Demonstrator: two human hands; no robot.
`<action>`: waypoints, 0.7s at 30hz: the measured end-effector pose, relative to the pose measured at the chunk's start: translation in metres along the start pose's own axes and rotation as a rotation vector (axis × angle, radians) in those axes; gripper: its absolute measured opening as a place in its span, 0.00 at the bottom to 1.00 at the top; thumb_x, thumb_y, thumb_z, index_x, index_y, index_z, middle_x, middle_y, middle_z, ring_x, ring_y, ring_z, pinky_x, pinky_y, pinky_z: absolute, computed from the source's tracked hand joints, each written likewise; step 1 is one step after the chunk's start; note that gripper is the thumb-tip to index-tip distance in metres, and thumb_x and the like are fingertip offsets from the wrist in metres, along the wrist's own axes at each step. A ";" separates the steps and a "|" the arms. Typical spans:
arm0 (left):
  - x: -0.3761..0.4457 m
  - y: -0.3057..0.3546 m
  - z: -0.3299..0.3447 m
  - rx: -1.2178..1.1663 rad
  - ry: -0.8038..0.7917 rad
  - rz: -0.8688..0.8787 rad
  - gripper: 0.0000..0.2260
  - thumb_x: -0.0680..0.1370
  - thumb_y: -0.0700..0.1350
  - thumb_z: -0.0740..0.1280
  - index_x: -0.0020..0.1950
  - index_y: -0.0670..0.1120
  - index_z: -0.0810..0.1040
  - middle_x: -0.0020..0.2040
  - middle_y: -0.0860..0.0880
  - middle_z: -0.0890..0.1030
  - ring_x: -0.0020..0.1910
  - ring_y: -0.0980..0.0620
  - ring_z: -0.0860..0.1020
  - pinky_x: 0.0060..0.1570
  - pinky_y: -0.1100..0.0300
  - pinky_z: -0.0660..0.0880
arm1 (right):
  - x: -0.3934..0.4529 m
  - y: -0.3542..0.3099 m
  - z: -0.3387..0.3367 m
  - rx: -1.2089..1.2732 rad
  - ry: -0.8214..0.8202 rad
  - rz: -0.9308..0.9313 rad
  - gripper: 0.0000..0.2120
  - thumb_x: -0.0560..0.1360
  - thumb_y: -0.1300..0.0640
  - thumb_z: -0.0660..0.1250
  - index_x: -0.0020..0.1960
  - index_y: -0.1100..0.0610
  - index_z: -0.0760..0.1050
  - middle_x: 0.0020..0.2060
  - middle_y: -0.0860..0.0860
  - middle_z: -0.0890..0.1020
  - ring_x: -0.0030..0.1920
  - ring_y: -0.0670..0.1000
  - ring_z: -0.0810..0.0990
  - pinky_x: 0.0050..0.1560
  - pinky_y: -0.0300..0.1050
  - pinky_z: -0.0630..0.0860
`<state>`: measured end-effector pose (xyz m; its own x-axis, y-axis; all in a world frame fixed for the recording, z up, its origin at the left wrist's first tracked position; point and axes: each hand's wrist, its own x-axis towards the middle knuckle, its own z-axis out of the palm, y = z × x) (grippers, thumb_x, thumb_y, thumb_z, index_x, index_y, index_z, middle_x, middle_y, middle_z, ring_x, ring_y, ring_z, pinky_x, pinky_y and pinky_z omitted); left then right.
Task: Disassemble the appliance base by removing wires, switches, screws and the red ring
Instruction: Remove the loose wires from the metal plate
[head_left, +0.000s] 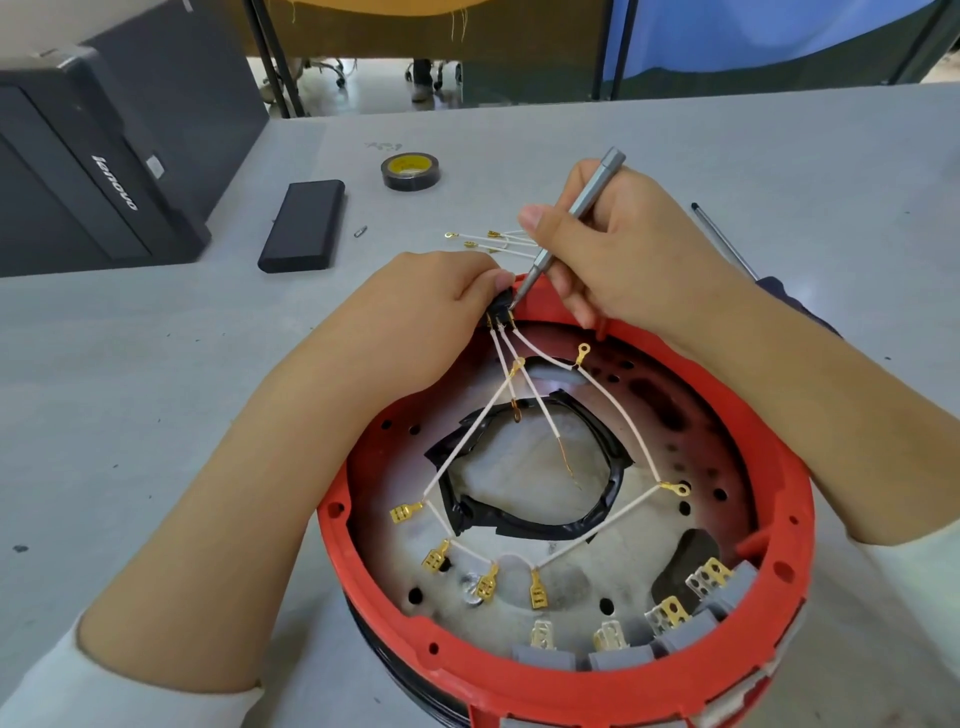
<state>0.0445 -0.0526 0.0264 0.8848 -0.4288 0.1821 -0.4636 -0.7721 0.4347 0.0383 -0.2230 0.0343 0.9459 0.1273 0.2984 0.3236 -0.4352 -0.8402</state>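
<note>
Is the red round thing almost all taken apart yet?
Partly. A few white wires already lie loose on the table. Now the left hand holds a small black switch at the rim while the right hand works a slim screwdriver at it. The grey switches near the front and the red ring are still on.

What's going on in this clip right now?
A person is taking apart a round appliance base with a red ring. The left hand pinches a small black switch at the ring's far rim, white wires still hanging from it. The right hand holds a slim grey screwdriver, tip at the switch. Some detached wires lie on the table beyond.
</note>
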 end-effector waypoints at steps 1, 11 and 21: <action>0.000 0.000 0.000 -0.001 0.000 -0.003 0.16 0.82 0.53 0.53 0.36 0.51 0.68 0.31 0.53 0.71 0.33 0.57 0.69 0.30 0.69 0.63 | 0.000 0.000 0.000 0.003 -0.004 0.002 0.14 0.80 0.53 0.61 0.37 0.55 0.65 0.24 0.55 0.76 0.19 0.49 0.71 0.22 0.29 0.65; -0.001 0.001 -0.001 -0.007 0.003 -0.017 0.16 0.82 0.54 0.53 0.37 0.50 0.70 0.31 0.53 0.71 0.32 0.58 0.69 0.31 0.70 0.64 | 0.001 -0.002 -0.002 0.065 -0.040 0.058 0.14 0.80 0.58 0.61 0.36 0.56 0.65 0.22 0.52 0.73 0.17 0.48 0.68 0.20 0.30 0.63; 0.000 0.000 0.000 -0.001 0.006 -0.025 0.15 0.82 0.54 0.53 0.39 0.51 0.71 0.32 0.53 0.73 0.34 0.58 0.71 0.31 0.70 0.64 | -0.002 -0.003 -0.004 0.060 -0.041 0.051 0.16 0.79 0.59 0.61 0.33 0.55 0.63 0.21 0.54 0.72 0.16 0.51 0.66 0.22 0.38 0.65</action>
<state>0.0443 -0.0529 0.0265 0.8966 -0.4062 0.1764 -0.4410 -0.7824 0.4397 0.0354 -0.2256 0.0376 0.9610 0.1433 0.2364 0.2743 -0.3884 -0.8797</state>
